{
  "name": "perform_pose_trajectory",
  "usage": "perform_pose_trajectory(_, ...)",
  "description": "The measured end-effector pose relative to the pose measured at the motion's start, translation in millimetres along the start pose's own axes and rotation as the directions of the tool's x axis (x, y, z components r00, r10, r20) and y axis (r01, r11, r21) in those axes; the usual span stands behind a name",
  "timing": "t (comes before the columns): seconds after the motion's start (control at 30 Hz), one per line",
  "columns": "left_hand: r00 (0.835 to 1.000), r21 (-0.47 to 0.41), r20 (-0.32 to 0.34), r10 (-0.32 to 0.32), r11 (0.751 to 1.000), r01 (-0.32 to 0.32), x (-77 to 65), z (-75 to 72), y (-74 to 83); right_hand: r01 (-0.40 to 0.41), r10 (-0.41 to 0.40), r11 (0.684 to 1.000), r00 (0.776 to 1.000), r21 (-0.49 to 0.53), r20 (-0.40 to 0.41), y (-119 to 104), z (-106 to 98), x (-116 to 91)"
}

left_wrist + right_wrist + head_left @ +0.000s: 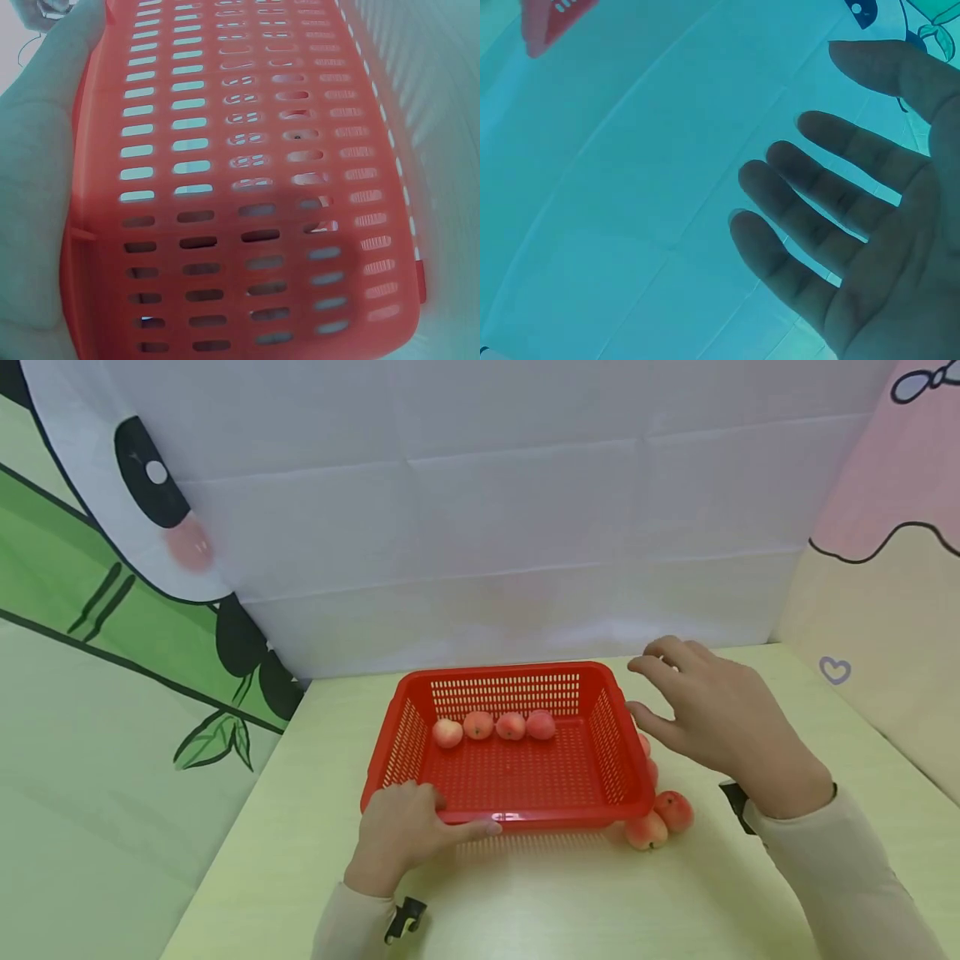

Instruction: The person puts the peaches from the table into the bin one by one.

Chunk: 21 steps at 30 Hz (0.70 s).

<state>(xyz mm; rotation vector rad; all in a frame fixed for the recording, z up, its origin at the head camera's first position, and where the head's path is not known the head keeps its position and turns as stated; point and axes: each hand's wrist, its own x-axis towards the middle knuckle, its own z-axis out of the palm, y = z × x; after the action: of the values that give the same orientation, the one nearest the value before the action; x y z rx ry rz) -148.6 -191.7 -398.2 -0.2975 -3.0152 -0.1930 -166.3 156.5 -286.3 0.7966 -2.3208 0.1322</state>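
A red plastic basket (510,820) with slotted walls sits on the table. Inside it, a row of small red-yellow apples (511,726) lies toward the back. My left hand (405,827) grips the basket's front rim near the left corner, thumb stretched along the rim; in the left wrist view the slotted wall (210,217) fills most of the picture. My right hand (708,710) hovers beside the basket's right rim, fingers spread and holding nothing. In the right wrist view its palm and separated fingers (769,247) show plainly.
Several more apples (673,811) lie on the table against the basket's right side, some partly hidden by its rim. The pale table (300,860) runs back to a white printed cloth (510,527). Printed cloths also stand left and right.
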Motion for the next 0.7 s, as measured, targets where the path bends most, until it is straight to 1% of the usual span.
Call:
perform_pose_trajectory(0.1,1.000,0.002,-0.002,-0.005,1.000,0.005,-0.5,-0.4,-0.8,0.035,-0.035,0.999,0.999,0.016,-0.030,3.5,-1.1,-13.1)
perform_pose_trajectory(0.17,1.000,0.006,0.000,-0.004,1.000,0.004,-0.5,-0.5,-1.0,0.046,-0.044,0.998,0.998,0.037,-0.050,8.0,-0.9,-22.2)
perform_pose_trajectory(0.27,1.000,0.018,0.003,0.000,1.000,0.000,-0.6,0.3,-0.9,0.047,-0.041,0.997,0.996,0.069,-0.083,16.7,0.4,-34.8)
perform_pose_trajectory(0.43,1.000,0.026,-0.007,0.008,1.000,-0.008,0.0,0.9,-0.7,0.028,-0.017,0.995,0.994,0.098,-0.108,28.5,3.6,-51.2)
perform_pose_trajectory(0.57,1.000,0.030,-0.014,0.010,1.000,-0.009,-0.1,0.9,-0.6,0.005,0.004,0.993,0.997,0.115,-0.077,32.4,8.8,-63.4)
perform_pose_trajectory(0.7,1.000,0.026,-0.014,0.010,1.000,-0.009,-0.3,0.6,-0.3,-0.053,0.055,0.993,0.998,0.110,-0.016,36.3,15.4,-77.6)
